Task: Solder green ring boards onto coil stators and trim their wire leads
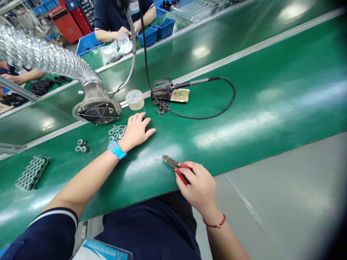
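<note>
My right hand [199, 184] is wrapped round the red handles of a pair of diagonal cutters [173, 164], whose jaws point left above the green bench. Palm down, my left hand [137, 130] reaches over the bench with its fingers spread. Dark small parts [146, 124] show between and under its fingers, partly hidden. Against the wrist lies a group of small round parts with green tops [116, 132]. A few similar round parts [82, 146] sit further left, and a stacked block of them [33, 172] stands at the far left.
A fume extractor [100, 112] with a silver duct [51, 54] hangs at the left. Behind my left hand are a tape roll [135, 100], a soldering iron [189, 83] in its stand [162, 90], and its looping cable. Across the bench, a co-worker [121, 21] handles things near blue bins [165, 28].
</note>
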Available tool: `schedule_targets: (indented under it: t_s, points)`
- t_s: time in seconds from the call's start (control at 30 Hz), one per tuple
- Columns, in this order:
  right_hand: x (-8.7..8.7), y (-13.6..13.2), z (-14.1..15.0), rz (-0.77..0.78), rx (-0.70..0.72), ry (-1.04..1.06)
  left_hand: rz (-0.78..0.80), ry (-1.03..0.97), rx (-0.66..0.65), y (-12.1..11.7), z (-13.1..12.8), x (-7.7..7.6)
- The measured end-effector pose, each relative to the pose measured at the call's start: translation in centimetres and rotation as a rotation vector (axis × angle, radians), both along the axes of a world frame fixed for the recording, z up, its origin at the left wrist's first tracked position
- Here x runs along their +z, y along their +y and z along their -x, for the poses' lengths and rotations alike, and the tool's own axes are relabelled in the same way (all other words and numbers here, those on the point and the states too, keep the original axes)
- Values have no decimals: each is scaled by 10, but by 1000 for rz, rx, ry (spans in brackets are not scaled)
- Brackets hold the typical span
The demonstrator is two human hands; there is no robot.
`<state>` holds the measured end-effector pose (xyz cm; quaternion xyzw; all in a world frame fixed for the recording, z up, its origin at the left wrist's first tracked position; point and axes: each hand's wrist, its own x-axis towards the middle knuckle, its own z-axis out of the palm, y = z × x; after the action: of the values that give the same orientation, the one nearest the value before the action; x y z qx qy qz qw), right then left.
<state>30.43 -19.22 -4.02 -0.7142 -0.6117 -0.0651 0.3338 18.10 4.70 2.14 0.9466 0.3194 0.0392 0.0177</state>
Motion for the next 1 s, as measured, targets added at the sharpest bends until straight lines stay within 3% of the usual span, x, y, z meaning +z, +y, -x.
schedule_targets:
  t_s: [0.17,0.3,0.43,0.6,0.77,0.9,0.97,1.0]
  points:
    - [-13,-2,3,-158,-64,-44,81,-74,104,32,-44,11]
    - [-15,-2,4,-198,-86,-54,131,-76,118,61,-77,3]
    - [-12,-2,4,-189,-111,-68,159,-107,157,65,-85,-8]
    - [-13,-2,4,-197,-108,-59,275,-159,184,59,-72,-4]
    - [-10,-1,4,-192,-104,-14,489,-347,199,45,-47,25]
    - [2,2,6,-168,-104,80,764,-531,166,1,-9,46]
    - [13,4,11,-177,-121,236,905,-601,148,-29,12,50]
    - [19,5,16,-182,-127,363,1052,-702,159,-45,22,50]
